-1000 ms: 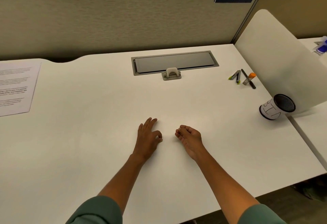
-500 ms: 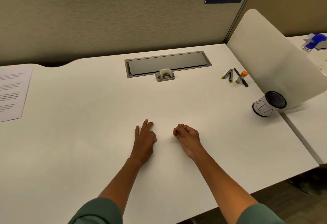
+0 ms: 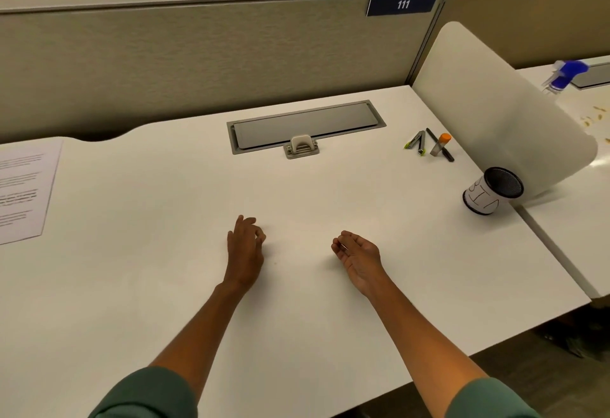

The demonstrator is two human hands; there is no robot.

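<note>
My left hand (image 3: 245, 249) rests palm down on the white desk (image 3: 165, 285), fingers loosely bent and holding nothing. My right hand (image 3: 358, 254) lies a little to its right, turned on its edge with the palm facing left and the fingers loosely curled, also holding nothing. At the far right of the desk lie two green-tipped markers (image 3: 416, 141), a black pen (image 3: 440, 150) and an orange-capped glue stick (image 3: 440, 144). A black mesh cup (image 3: 491, 191) with a white paper label stands near the right edge.
A grey cable hatch (image 3: 305, 125) with a small latch sits at the back centre. A printed sheet (image 3: 24, 186) lies at the left. A curved white divider (image 3: 505, 114) bounds the right side, a fabric partition (image 3: 198, 61) the back. A blue spray bottle (image 3: 566, 74) stands on the neighbouring desk.
My hands have drawn apart. The left hand's fingers have bent a little more, and the right hand has turned further onto its edge. The view has tilted up slightly.
</note>
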